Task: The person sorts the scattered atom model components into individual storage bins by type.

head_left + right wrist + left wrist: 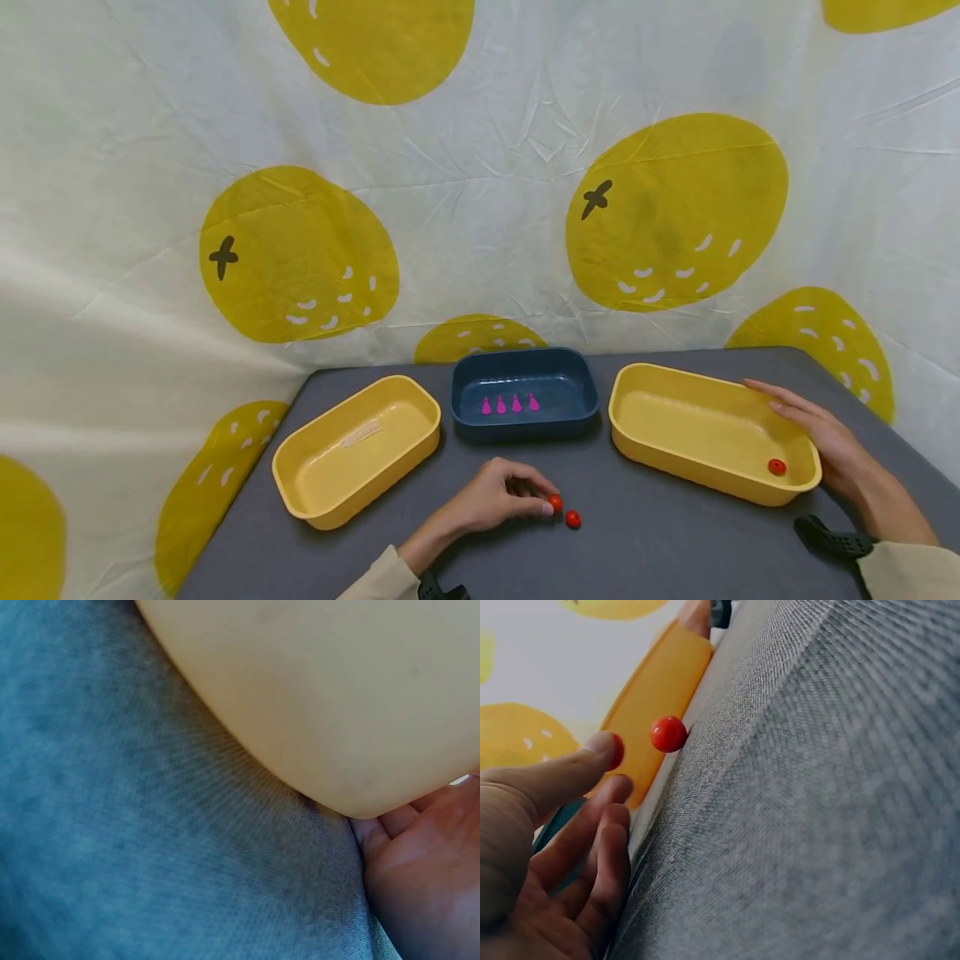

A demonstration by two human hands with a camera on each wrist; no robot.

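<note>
My left hand (498, 498) pinches a small red bead (555, 502) between thumb and forefinger, low over the grey table. In the left wrist view this bead (618, 751) is partly hidden behind the thumb tip. Just right of it a second red bead (573, 519) lies on the tabletop. My right hand (832, 442) holds the right end of a yellow tray (628, 450), fingers along the outside and thumb at the rim. A red bead (777, 467) with a hole sits inside that tray. The right wrist view shows the tray wall (337, 697) against the palm.
A dark blue tray (525, 432) at the back holds several pink cone-shaped pieces (517, 404). Another yellow tray (330, 512) on the left contains thin pale sticks (362, 433). Behind the grey table (660, 550) hangs a white cloth (480, 242) with yellow fruit prints.
</note>
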